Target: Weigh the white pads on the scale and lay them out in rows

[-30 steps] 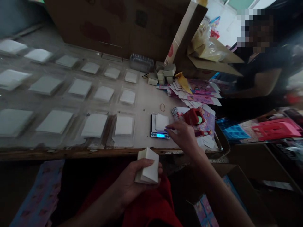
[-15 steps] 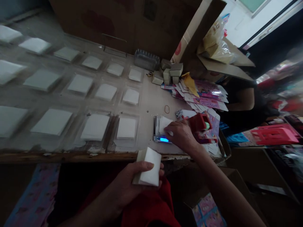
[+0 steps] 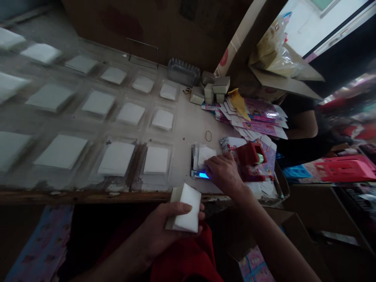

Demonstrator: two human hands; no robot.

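My left hand (image 3: 164,221) is wrapped round a thick stack of white square sheets (image 3: 189,207), thumb across its face, just in front of the table edge. My right hand (image 3: 225,172) reaches over a small digital scale (image 3: 192,171) with a lit blue display; the digits are washed out. On the scale lies a smaller pile of white sheets (image 3: 205,154), and my right fingers are closed at its right edge. The fingertips are partly hidden. Rows of clear plastic trays (image 3: 171,164), each bearing a white stack (image 3: 156,159), cover the table to the left.
A red tape dispenser (image 3: 249,154) stands right of the scale. Beyond it are pink printed cards (image 3: 261,109), small cardboard blocks (image 3: 221,84) and a clear plastic container (image 3: 183,72). A rubber band (image 3: 208,136) lies behind the scale. Another person's arm (image 3: 302,125) shows at right.
The view has shifted slightly. My right hand stays at the pile on the scale, its fingers slightly moved. The scale's digits, readable before, are now a bright blur. My left hand keeps its stack.
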